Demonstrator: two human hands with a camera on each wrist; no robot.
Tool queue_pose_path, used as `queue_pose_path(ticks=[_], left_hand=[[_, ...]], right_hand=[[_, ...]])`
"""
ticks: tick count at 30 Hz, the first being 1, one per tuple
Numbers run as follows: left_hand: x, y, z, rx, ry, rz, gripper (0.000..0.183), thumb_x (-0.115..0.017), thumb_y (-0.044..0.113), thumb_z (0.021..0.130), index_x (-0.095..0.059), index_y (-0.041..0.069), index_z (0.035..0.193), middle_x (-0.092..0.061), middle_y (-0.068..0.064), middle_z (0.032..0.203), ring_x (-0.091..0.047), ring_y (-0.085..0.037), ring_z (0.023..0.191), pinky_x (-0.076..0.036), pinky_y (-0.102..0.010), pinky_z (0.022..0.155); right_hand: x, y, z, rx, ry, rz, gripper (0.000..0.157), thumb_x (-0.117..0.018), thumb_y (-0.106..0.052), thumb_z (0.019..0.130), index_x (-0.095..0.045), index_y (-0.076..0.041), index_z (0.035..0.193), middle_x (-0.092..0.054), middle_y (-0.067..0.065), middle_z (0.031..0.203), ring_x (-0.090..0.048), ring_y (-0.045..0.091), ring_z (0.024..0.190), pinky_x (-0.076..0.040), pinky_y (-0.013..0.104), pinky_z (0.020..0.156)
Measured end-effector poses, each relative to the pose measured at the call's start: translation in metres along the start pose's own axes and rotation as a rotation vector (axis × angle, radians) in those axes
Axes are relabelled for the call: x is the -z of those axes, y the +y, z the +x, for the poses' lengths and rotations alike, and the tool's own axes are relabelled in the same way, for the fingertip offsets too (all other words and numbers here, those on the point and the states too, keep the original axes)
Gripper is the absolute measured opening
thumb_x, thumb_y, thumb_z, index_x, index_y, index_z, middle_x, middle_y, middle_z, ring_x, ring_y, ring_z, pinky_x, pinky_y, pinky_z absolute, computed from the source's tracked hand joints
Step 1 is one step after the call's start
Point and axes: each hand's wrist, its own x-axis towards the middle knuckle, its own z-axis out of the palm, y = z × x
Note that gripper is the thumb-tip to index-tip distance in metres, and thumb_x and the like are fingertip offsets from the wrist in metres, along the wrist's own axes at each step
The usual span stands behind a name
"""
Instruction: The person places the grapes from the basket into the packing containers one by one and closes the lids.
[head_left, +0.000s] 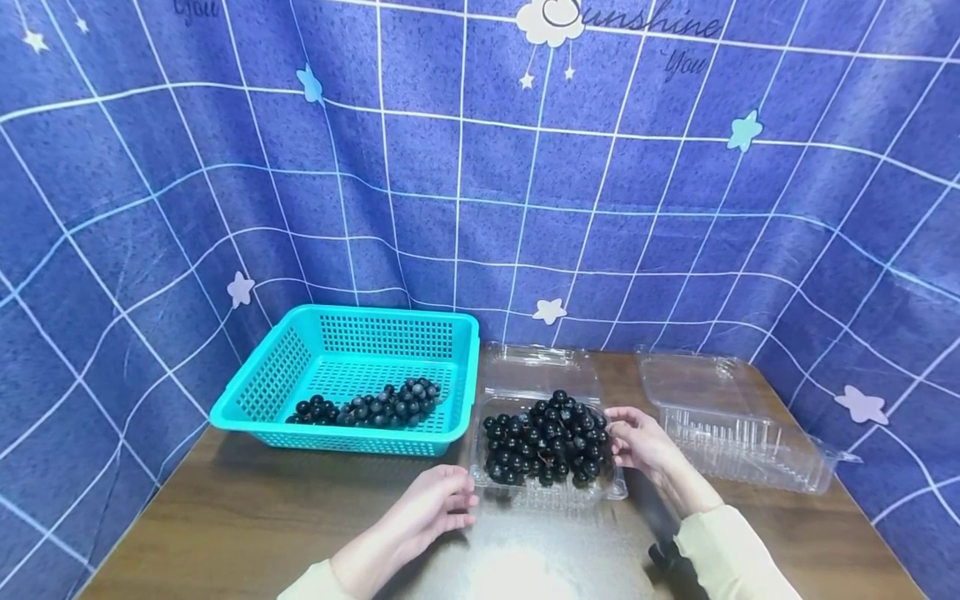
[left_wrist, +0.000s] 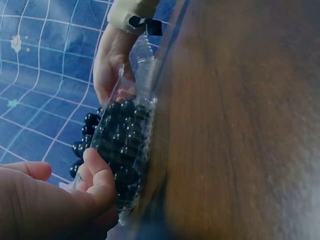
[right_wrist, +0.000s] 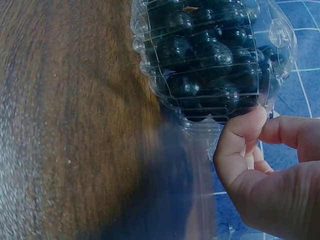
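A clear plastic clamshell container (head_left: 551, 497) lies on the table, heaped with a bunch of dark grapes (head_left: 551, 442). Its lid (head_left: 540, 372) is folded back behind it. My right hand (head_left: 648, 450) pinches the container's right rim between thumb and fingers, which the right wrist view shows up close (right_wrist: 255, 165). At the front left corner is my left hand (head_left: 431, 512), fingers loosely bent beside the rim. In the left wrist view the left thumb (left_wrist: 37, 170) stands apart from the fingers; whether the fingertips touch the plastic is hard to tell.
To the left stands a turquoise perforated basket (head_left: 341, 442) holding more dark grapes (head_left: 393, 407). Another clear clamshell (head_left: 750, 454), lid up, lies at the right. Behind the wooden table (head_left: 247, 525) hangs a blue gridded curtain (head_left: 495, 233).
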Motion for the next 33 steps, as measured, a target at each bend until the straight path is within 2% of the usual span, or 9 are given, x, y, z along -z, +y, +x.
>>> queue_pose_path(ticks=[7, 14, 19, 24, 33], left_hand=[[-0.004, -0.002, 0.006, 0.023, -0.011, -0.091, 0.018, -0.052, 0.007, 0.084, -0.044, 0.005, 0.1, -0.051, -0.003, 0.088, -0.054, -0.013, 0.081, -0.052, -0.03, 0.075], [-0.007, -0.004, 0.007, 0.018, -0.021, -0.148, 0.021, -0.05, 0.005, 0.089, -0.039, 0.003, 0.107, -0.051, 0.0, 0.085, -0.054, -0.012, 0.081, -0.052, -0.03, 0.078], [-0.009, -0.005, 0.008, 0.01, -0.028, -0.187, 0.011, -0.048, 0.002, 0.089, -0.042, 0.007, 0.097, -0.049, 0.0, 0.082, -0.054, -0.012, 0.081, -0.051, -0.033, 0.084], [-0.01, -0.007, 0.009, 0.012, -0.019, -0.232, 0.011, -0.046, -0.001, 0.088, -0.042, 0.008, 0.092, -0.048, -0.001, 0.081, -0.054, -0.013, 0.081, -0.049, -0.039, 0.091], [-0.011, -0.006, 0.011, 0.007, -0.017, -0.231, 0.009, -0.045, -0.001, 0.09, -0.042, 0.005, 0.095, -0.049, -0.001, 0.082, -0.053, -0.01, 0.079, -0.051, -0.033, 0.088]], right_hand=[[-0.001, 0.0, 0.0, -0.004, -0.002, -0.004, 0.042, -0.044, 0.001, 0.089, -0.031, 0.004, 0.128, -0.052, -0.003, 0.078, -0.048, 0.006, 0.059, -0.046, 0.02, 0.052], [-0.002, 0.0, -0.001, -0.002, 0.001, -0.011, 0.043, -0.044, 0.002, 0.089, -0.031, 0.005, 0.129, -0.052, -0.003, 0.077, -0.047, 0.005, 0.058, -0.046, 0.02, 0.052], [-0.003, -0.003, -0.002, -0.004, 0.008, -0.031, 0.044, -0.044, 0.002, 0.088, -0.031, 0.005, 0.13, -0.051, -0.002, 0.078, -0.047, 0.006, 0.059, -0.046, 0.02, 0.052], [-0.003, -0.005, -0.004, -0.002, 0.012, -0.07, 0.043, -0.043, 0.001, 0.088, -0.031, 0.005, 0.13, -0.05, 0.0, 0.084, -0.047, 0.006, 0.06, -0.046, 0.02, 0.053], [-0.007, -0.011, -0.007, 0.006, 0.029, -0.134, 0.043, -0.043, 0.002, 0.088, -0.032, 0.005, 0.129, -0.05, 0.002, 0.089, -0.046, 0.007, 0.059, -0.046, 0.02, 0.052]])
